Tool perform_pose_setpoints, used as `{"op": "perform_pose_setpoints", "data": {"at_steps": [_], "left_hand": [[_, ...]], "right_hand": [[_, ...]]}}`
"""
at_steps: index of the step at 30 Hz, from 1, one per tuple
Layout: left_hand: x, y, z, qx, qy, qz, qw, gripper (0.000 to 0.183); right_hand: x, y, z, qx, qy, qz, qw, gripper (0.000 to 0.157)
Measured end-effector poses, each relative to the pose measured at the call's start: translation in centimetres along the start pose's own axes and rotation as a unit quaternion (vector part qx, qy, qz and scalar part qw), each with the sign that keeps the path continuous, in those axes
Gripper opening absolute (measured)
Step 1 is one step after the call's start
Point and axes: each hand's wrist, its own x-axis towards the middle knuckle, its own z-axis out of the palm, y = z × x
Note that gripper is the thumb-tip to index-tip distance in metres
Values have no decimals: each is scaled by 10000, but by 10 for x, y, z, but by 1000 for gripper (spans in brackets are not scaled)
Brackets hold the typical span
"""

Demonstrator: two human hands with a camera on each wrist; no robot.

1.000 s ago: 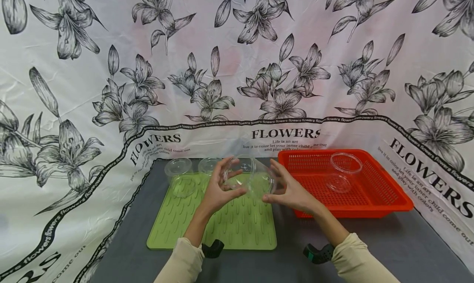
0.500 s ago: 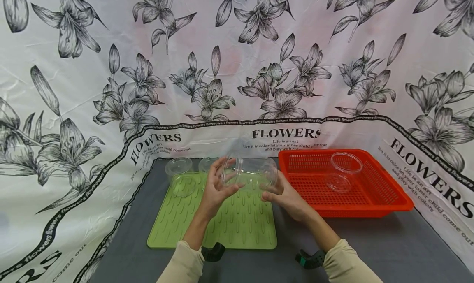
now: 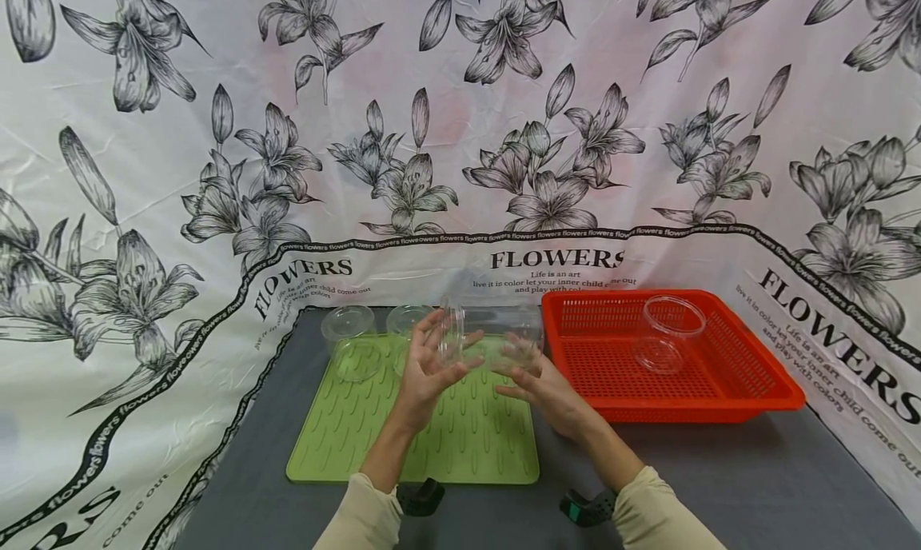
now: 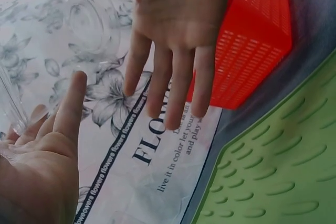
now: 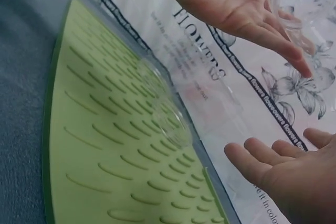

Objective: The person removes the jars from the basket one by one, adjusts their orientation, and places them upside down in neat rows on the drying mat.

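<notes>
A clear, round plastic container (image 3: 496, 320) lies sideways in the air above the green ridged mat (image 3: 432, 446). My left hand (image 3: 423, 378) grips its wide rim end, the thumb below and the fingers behind. My right hand (image 3: 545, 388) is at the base end, fingers spread and straight. In the left wrist view the right hand (image 4: 176, 30) shows its open palm, with the clear container (image 4: 92, 22) beyond it. In the right wrist view the left hand (image 5: 231, 9) has its fingers at the container's rim (image 5: 289, 19).
Two more clear containers, one at the mat's back left corner (image 3: 348, 324) and one beside it, stand upright. A red perforated basket (image 3: 691, 412) on the right holds another clear container (image 3: 669, 334). A flower-printed cloth (image 3: 403, 270) hangs behind the grey table (image 3: 719, 470).
The held container has turned level, its rim end toward my left hand. My right hand has moved left and lower, its fingers loosening from the base end and spreading.
</notes>
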Motion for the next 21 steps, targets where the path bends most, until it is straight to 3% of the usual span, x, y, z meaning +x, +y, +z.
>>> {"op": "perform_pose_setpoints", "data": {"at_steps": [7,11,16,21], "left_hand": [[-3,-3,0,-174,-150,-29,9997,86],[-6,-5,1,-222,-26,-170,9996,89],[-10,-7,1,-219,105,-315,9992,92],[-14,-13,-1,-359,-87,-296,9989,84]], "right_hand": [[5,6,-1,164,-390,-393,9983,94],[7,7,0,277,-456,-582,9969,98],[9,5,3,525,-385,-695,9955,111],[8,1,6,708,-171,-783,9943,112]]}}
